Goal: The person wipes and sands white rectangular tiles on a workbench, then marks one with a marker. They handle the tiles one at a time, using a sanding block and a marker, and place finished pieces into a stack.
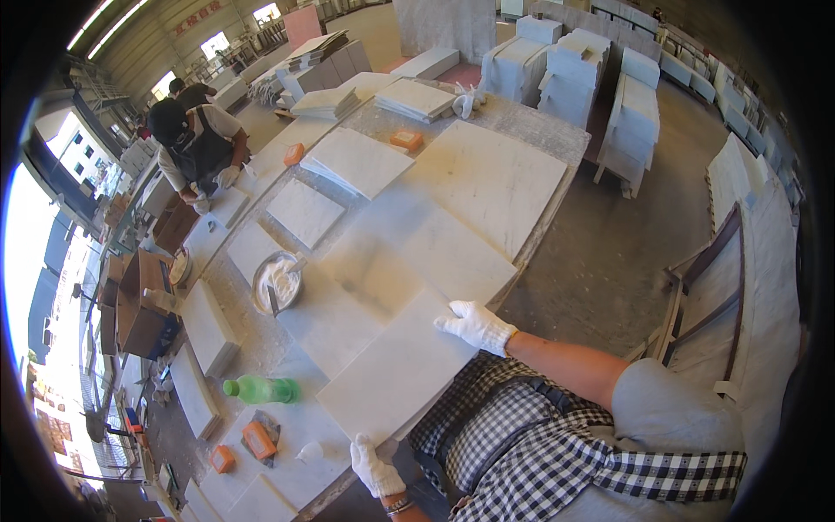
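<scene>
At the counter [532,120], left hand [376,470] and right hand [477,329] clamped on opposite ends of 1 pale slab [396,370]; green bottle [271,391] nearby.

Blown-out daylight glares through the tall opening [24,252] far left of the fingers [450,324] of the white-gloved right hand [481,328], while long white ceiling tubes [117,30] shine beyond them. A hazy smear blurs the flat, pale stone slabs [374,261] just past those fingers; the brown-grey concrete floor [591,261] to their right looks dimmer, edges bowing toward the black rim.
</scene>
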A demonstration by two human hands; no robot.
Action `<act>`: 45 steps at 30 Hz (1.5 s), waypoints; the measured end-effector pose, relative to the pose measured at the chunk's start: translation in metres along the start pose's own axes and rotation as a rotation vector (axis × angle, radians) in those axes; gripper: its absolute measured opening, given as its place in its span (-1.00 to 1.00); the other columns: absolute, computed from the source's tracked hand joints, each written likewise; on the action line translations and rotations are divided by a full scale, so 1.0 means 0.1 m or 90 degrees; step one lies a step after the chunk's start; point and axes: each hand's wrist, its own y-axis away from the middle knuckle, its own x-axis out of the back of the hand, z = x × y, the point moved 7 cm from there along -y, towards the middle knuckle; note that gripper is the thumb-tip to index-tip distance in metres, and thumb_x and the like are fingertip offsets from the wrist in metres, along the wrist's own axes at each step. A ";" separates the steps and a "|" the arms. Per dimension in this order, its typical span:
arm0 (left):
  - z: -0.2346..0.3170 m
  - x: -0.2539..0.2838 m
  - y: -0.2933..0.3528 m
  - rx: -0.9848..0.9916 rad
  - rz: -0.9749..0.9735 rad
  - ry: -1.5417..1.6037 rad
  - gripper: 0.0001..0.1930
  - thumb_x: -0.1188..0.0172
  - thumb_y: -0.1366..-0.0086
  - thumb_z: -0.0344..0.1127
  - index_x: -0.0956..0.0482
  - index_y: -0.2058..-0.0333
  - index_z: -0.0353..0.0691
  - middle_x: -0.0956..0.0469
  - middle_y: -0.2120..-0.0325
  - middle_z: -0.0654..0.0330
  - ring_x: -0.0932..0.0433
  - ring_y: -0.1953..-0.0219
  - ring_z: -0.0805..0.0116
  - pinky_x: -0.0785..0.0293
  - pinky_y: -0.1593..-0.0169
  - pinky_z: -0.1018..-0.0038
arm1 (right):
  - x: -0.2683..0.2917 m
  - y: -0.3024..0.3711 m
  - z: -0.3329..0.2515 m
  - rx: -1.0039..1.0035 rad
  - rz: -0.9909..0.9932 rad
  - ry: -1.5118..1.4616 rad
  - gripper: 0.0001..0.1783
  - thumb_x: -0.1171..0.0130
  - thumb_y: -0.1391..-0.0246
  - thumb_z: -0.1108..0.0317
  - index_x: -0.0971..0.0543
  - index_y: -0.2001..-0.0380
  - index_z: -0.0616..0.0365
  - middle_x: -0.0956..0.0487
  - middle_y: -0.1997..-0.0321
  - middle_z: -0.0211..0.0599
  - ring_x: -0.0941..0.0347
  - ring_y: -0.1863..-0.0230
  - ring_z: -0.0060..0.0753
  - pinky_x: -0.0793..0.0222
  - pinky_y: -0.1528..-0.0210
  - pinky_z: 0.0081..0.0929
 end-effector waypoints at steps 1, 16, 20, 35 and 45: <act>0.05 -0.02 0.01 -0.010 0.016 -0.025 -0.65 -0.06 -0.46 -0.10 -0.48 0.05 -0.31 -0.58 0.27 0.12 -0.62 0.30 0.25 -0.60 0.30 0.36 | 0.01 0.02 -0.03 0.024 0.026 0.098 -0.47 -0.22 -0.24 0.04 -0.55 0.00 0.36 -0.67 0.12 -0.17 -0.52 0.12 -0.51 -0.45 0.03 -0.45; 0.49 -0.66 0.40 0.027 -0.102 0.143 -0.60 -0.10 -0.41 0.00 -0.50 -0.04 -0.15 -0.55 0.05 0.16 -0.60 0.07 0.18 -0.64 0.20 0.24 | 0.93 0.58 0.05 0.049 -0.257 -0.135 -0.43 -0.28 -0.19 -0.06 -0.63 0.03 0.26 -0.69 0.12 -0.27 -0.57 0.07 -0.46 -0.47 -0.03 -0.43; 0.46 -0.90 0.33 0.056 -0.121 0.106 -0.65 -0.12 -0.42 -0.06 -0.51 -0.01 -0.16 -0.55 0.12 0.19 -0.59 0.14 0.25 -0.61 0.23 0.32 | 1.09 0.70 0.05 -0.072 -0.353 0.169 -0.40 -0.20 -0.17 -0.21 -0.66 0.03 0.10 -0.70 0.13 -0.24 -0.60 0.08 -0.34 -0.46 -0.03 -0.36; 0.64 -2.31 -0.09 0.055 -0.260 -0.081 -0.58 -0.05 -0.47 -0.14 -0.42 -0.07 -0.41 -0.55 0.07 -0.02 -0.62 0.14 0.23 -0.56 0.06 0.33 | 1.36 0.37 0.44 -0.068 -0.047 -0.194 -0.56 -0.34 -0.16 0.25 -0.58 -0.05 0.26 -0.68 0.03 -0.29 -0.55 0.02 -0.53 -0.45 -0.11 -0.44; 0.26 -3.85 -0.22 -0.424 -0.461 -0.774 -0.06 -0.39 -0.10 0.19 -0.30 -0.23 -0.46 -0.31 -0.24 -0.27 -0.25 -0.31 -0.27 -0.03 -0.34 -0.24 | 2.67 -0.64 0.57 -0.085 0.252 -0.037 -0.49 -0.27 -0.21 0.26 -0.51 -0.13 0.37 -0.66 -0.03 -0.08 -0.53 -0.05 -0.46 -0.42 -0.12 -0.45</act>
